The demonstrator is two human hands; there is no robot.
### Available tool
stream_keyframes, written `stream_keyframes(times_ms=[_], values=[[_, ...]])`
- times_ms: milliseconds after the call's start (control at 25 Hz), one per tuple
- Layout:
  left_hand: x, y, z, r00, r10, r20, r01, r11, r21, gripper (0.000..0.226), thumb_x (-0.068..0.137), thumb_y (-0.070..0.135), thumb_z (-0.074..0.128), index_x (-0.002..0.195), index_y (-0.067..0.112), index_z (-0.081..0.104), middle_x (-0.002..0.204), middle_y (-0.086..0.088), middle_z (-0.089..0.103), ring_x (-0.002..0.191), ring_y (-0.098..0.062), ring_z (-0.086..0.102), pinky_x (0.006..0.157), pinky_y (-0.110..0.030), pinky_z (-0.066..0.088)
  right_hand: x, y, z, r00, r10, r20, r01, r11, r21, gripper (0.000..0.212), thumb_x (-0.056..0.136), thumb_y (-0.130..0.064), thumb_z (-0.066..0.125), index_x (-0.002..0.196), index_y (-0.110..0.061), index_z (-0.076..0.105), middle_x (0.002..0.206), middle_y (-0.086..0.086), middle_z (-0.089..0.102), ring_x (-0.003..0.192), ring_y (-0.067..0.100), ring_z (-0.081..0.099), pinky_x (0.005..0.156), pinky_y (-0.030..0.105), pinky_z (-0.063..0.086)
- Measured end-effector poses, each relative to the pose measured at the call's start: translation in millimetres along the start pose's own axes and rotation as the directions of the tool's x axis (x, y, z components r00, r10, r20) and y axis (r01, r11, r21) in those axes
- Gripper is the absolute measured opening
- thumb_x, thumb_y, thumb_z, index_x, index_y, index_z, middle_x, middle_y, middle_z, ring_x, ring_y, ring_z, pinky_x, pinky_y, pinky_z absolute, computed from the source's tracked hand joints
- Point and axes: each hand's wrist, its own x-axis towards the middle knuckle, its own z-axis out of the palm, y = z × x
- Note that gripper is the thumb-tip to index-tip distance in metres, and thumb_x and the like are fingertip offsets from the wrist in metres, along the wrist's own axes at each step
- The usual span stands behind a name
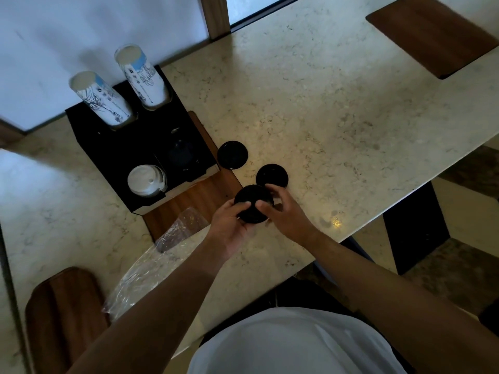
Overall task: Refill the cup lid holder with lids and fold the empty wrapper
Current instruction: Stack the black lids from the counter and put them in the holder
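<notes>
Both hands, left hand point(229, 220) and right hand point(283, 211), grip one stack of black lids point(252, 202). Fingers are curled round it, near the desk's point(324, 103) front edge.

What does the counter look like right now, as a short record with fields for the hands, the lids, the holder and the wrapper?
left hand: grips the held stack of black lids
right hand: grips the same stack, fingers curled over it
loose black lids: one beside the holder, one near the right hand
holder: black, white lids in front left slot, two cup stacks behind
wrapper: clear plastic, lying unfolded under the left forearm
</notes>
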Motion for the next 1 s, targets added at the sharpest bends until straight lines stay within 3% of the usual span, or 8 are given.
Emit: stream_keyframes(times_ms=[120,320,440,600,680,760,880,1000], values=[[2,1,-3,1.000,0.018,-0.019,-0.018,1.000,-0.006,0.027,0.096,-0.005,0.057,0.124,-0.004,0.058,0.125,-0.028,0.064,0.119,-0.042,0.064,0.096,-0.048,0.058,3,6,-1,0.989,0.149,-0.016,-0.141,0.962,0.233,0.043,0.090,-0.047,0.068,0.125,-0.021,0.065,0.115,0.010,0.073,0.086,0.018,0.074,0.078,0.043,0.063],[0,1,-7,1.000,0.004,-0.031,-0.001,0.996,0.093,0.032,0.095,-0.006,0.058,0.127,-0.006,0.057,0.126,-0.029,0.064,0.113,-0.041,0.068,0.076,-0.043,0.064,6,8,1,0.981,0.195,-0.022,-0.177,0.927,0.332,0.051,0.083,-0.049,0.075,0.121,-0.015,0.070,0.111,0.008,0.076,0.099,0.024,0.075,0.084,0.045,0.062],[2,-1,-8,0.999,-0.008,-0.042,0.012,0.995,0.100,0.034,0.095,-0.008,0.058,0.129,-0.007,0.056,0.126,-0.030,0.065,0.113,-0.042,0.068,0.080,-0.047,0.064,11,8,2,0.978,0.206,-0.026,-0.185,0.922,0.339,0.040,0.089,-0.032,0.076,0.121,-0.008,0.071,0.110,0.009,0.077,0.102,0.024,0.074,0.091,0.043,0.060],[9,-2,-13,0.998,-0.018,-0.054,0.023,0.995,0.101,0.044,0.090,-0.013,0.062,0.132,-0.007,0.055,0.128,-0.029,0.065,0.116,-0.041,0.067,0.097,-0.051,0.057,15,7,0,0.972,0.232,0.020,-0.227,0.926,0.300,0.034,0.091,-0.030,0.073,0.118,-0.009,0.073,0.108,0.008,0.078,0.102,0.023,0.074,0.090,0.040,0.061],[15,-1,-16,0.995,-0.020,-0.102,0.030,0.994,0.102,0.045,0.089,-0.013,0.063,0.133,-0.005,0.055,0.128,-0.028,0.065,0.115,-0.040,0.068,0.100,-0.050,0.056,19,1,-2,0.982,0.185,0.033,-0.188,0.974,0.129,0.027,0.093,-0.037,0.069,0.111,-0.017,0.074,0.097,-0.004,0.078,0.094,0.011,0.074,0.079,0.022,0.058],[20,1,-20,0.989,-0.029,-0.145,0.044,0.994,0.102,0.046,0.090,-0.012,0.063,0.134,-0.002,0.055,0.130,-0.026,0.064,0.117,-0.037,0.066,0.101,-0.048,0.055,32,-4,-6,0.992,0.048,-0.115,-0.069,0.979,-0.190,0.025,0.095,-0.042,0.065,0.107,-0.021,0.072,0.089,-0.016,0.068,0.083,0.003,0.067,0.070,0.005,0.045],[28,3,-28,0.976,-0.030,-0.215,0.058,0.990,0.126,0.042,0.090,-0.008,0.063,0.131,0.002,0.059,0.131,-0.021,0.063,0.120,-0.035,0.062,0.107,-0.050,0.050,57,-10,-18,0.933,-0.154,-0.326,-0.053,0.836,-0.546,0.043,0.090,-0.039,0.070,0.124,-0.016,0.061,0.117,0.003,0.055,0.109,0.021,0.053,0.092,0.025,0.045],[30,3,-35,0.966,-0.037,-0.257,0.064,0.994,0.094,0.043,0.091,-0.006,0.062,0.132,0.004,0.058,0.131,-0.019,0.062,0.118,-0.033,0.061,0.097,-0.046,0.056,79,-9,-24,0.977,-0.065,-0.203,-0.109,0.666,-0.738,0.080,0.079,-0.043,0.076,0.147,-0.018,0.041,0.147,0.012,0.036,0.133,0.035,0.036,0.108,0.047,0.038]])
